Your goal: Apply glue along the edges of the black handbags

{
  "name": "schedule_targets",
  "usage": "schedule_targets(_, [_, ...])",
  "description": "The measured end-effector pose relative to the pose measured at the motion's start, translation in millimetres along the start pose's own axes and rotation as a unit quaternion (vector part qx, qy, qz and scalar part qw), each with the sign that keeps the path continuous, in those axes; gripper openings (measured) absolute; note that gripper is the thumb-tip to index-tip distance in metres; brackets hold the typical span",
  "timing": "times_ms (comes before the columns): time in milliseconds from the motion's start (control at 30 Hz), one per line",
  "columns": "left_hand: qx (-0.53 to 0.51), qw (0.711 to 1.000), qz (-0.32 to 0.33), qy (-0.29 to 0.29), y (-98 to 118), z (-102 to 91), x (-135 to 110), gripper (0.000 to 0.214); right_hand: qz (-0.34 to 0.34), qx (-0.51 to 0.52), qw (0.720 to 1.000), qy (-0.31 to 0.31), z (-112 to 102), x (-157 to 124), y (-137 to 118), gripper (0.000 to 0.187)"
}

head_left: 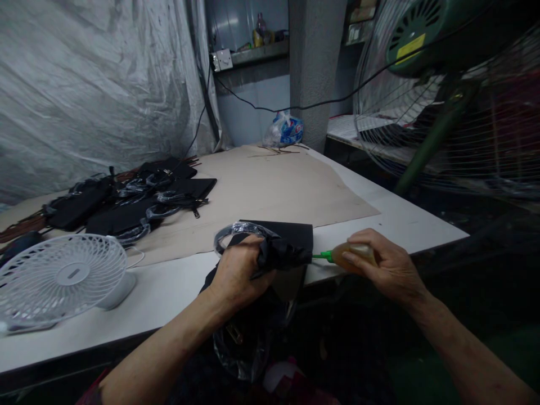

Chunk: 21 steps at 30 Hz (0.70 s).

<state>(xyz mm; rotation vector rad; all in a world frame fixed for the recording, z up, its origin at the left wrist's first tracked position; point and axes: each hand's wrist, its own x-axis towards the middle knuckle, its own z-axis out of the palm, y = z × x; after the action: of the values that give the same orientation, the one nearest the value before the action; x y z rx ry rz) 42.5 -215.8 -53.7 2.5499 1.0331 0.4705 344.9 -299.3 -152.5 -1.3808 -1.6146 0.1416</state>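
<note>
A black bag [291, 233] with a plastic-wrapped handle [247, 228] lies at the table's front edge, part of it hanging over. My left hand [240, 270] is closed on the bag's dark, bunched fabric. In my right hand [386, 261] is a squeeze bottle [352, 256] of amber liquid, held on its side. Its green nozzle [324, 256] points left, and the thin tip meets or nearly meets the fabric's right end. A second wrapped handle [240, 357] hangs below the edge, beside a small gold-coloured metal piece [234, 333]. My fingers hide part of the fabric.
A white desk fan [71, 274] stands on the table's left. Behind it lie several black bags [126, 216] with wrapped handles. Brown board [274, 180] covers much of the white tabletop [169, 298]. A large caged fan [442, 101] stands at right, its black cable [291, 108] strung across.
</note>
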Motion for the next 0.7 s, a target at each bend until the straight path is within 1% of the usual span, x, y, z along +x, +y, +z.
schedule_targets(133, [-0.001,1.0,0.0,0.003,-0.2,-1.1,-1.4,0.006,0.002,0.005,1.0,-0.01,-1.3,1.1,-0.1,0.016])
schedule_targets(300, [-0.004,1.0,0.002,0.006,-2.0,-0.7,-3.1,0.005,0.032,-0.009,0.999,0.033,1.1,-0.4,1.6,0.019])
schedule_targets(500, [-0.011,1.0,-0.005,0.0,-3.5,0.3,-4.4,0.007,0.035,0.004,0.999,-0.001,3.2,-4.7,-1.0,0.017])
schedule_targets(633, [-0.011,1.0,-0.004,-0.004,-3.6,0.5,-4.3,0.008,0.058,-0.001,0.998,0.033,3.3,-5.6,1.9,0.02])
schedule_targets(700, [-0.01,1.0,-0.003,-0.003,-3.6,0.5,-4.4,0.008,0.06,-0.002,0.998,0.031,3.9,-6.5,2.9,0.02])
